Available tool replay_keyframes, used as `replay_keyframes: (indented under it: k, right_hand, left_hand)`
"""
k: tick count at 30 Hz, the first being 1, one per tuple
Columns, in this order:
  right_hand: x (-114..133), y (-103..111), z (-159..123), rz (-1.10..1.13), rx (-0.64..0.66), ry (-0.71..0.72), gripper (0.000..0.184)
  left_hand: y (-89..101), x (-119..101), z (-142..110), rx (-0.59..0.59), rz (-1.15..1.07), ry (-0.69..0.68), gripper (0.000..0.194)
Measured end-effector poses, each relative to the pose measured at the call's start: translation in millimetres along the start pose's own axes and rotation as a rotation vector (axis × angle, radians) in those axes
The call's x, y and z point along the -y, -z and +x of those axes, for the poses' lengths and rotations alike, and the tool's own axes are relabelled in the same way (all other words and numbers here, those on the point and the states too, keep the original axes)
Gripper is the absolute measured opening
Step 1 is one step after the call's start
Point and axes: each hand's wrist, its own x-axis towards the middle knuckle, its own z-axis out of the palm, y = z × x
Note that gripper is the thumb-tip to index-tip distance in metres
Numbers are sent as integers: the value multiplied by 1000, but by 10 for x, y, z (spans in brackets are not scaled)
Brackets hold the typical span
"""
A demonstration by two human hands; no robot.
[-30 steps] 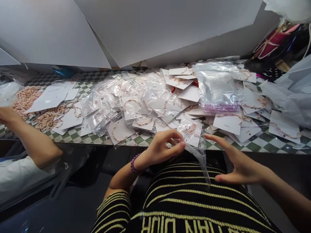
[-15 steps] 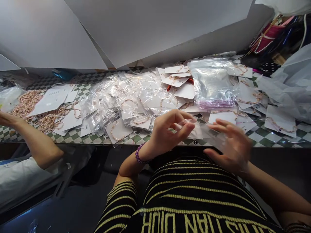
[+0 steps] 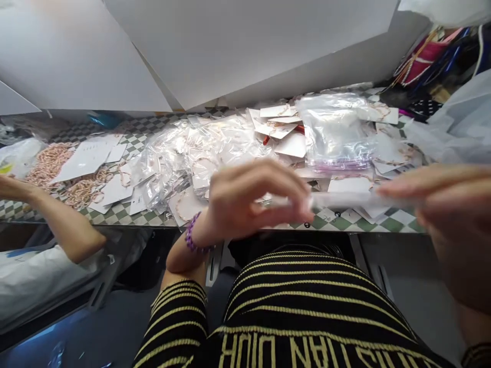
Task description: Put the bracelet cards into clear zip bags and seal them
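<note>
In the head view, the person's left hand [image 3: 249, 197], wearing a purple beaded bracelet [image 3: 192, 233], was curled and appeared to pinch one end of a narrow clear plastic bag [image 3: 345, 200]. The bag lay flat and stretched sideways at mid-frame, just above the table edge. The right hand [image 3: 441, 204] loomed large at the right of the frame, with its blurred fingers [image 3: 406, 186] extended toward the bag's other end; the blur hid whether they gripped it.

Behind the bag, a heap of bagged bracelets on white display cards [image 3: 210, 158] covered the green-and-white checkered tabletop [image 3: 395, 223]. A zip-top bag with a purple seal [image 3: 333, 133] lay on the heap at upper right, and loose gold bead chains [image 3: 49, 163] lay at left. At the left edge, a co-worker's forearm [image 3: 61, 225] reached in above a white sleeve [image 3: 34, 276].

The slick film could slip from the fingers, or a careless sweep could slide cards off the edge. Upside-down gold letters on the striped top [image 3: 291, 312] seemed to read "IAN DIOR"; the card print was illegible.
</note>
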Motion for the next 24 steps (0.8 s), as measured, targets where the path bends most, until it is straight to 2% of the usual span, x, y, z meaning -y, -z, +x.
replay_keyframes:
  k: [3, 6, 8, 10, 13, 15, 17, 21, 24]
  right_hand:
    - [-56, -184, -312, 69, 51, -49, 44]
    - [-82, -429, -500, 151, 135, -101, 36]
    - [-141, -556, -551, 222, 191, -137, 31]
    - [-239, -638, -523, 335, 192, -207, 31]
    - [-411, -701, -355, 492, 61, -362, 33]
    - [-507, -726, -224, 424, -30, -413, 35]
    - [-580, -751, -136, 210, -75, -390, 34]
    - [-692, -820, -103, -246, -95, -289, 32]
    - [-753, -885, -105, -436, -88, -267, 30]
  left_hand:
    - [-142, -396, -435, 222, -77, 313, 13]
    - [-296, -542, -847, 240, -130, 580, 17]
    - [-364, -482, -1011, 240, -160, 748, 23]
    - [-405, -343, -1083, 196, -228, 936, 31]
    - [-452, -95, -1125, 50, -335, 1193, 43]
    - [-481, 42, -1169, -8, -301, 1269, 49]
    - [-502, 135, -1229, 12, -187, 1277, 51]
    - [-522, 208, -1310, 210, 163, 1266, 52]
    - [-562, 231, -1308, 371, 446, 1260, 51]
